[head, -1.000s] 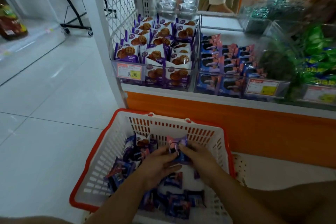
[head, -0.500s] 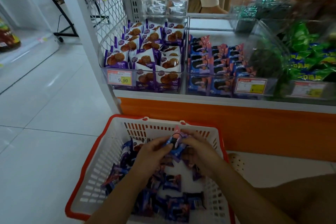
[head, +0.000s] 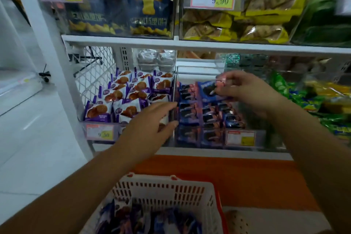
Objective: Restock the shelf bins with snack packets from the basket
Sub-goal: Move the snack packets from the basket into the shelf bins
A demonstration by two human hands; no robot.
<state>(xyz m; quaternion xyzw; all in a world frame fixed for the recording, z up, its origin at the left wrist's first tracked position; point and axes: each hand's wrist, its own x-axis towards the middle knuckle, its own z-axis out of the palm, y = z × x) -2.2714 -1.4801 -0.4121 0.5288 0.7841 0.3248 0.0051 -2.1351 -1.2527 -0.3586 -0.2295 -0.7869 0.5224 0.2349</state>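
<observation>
Because the snack pkt (head: 208,91) hangs from a pinch at its right end only, w/ most of its body free, it could twist or slip out & land flat or crooked on the stock. Judging by how tightly the blue pkts (head: 190,112) stand in the clear bin (head: 197,67), it could also get crumpled if pushed where there's no gap. Rel. to the fingers: the pkt sticks out left of the right hand (head: 247,91), w/ thumb & fingertips (head: 224,89) closed together on its pink edge. It's held over the bin's rear rows; can't tell if it touches them yet. Lower & to the left, the left hand (head: 150,121) has fingers relaxed & a bit apart, holding nothing, tips at the divider (head: 175,89) btwn that bin & the waffle pkts (head: 121,97). A careless sweep there could tip the front pkts. Below, the basket (head: 161,178) has more pkts in it, so prob. plenty left to do.
</observation>
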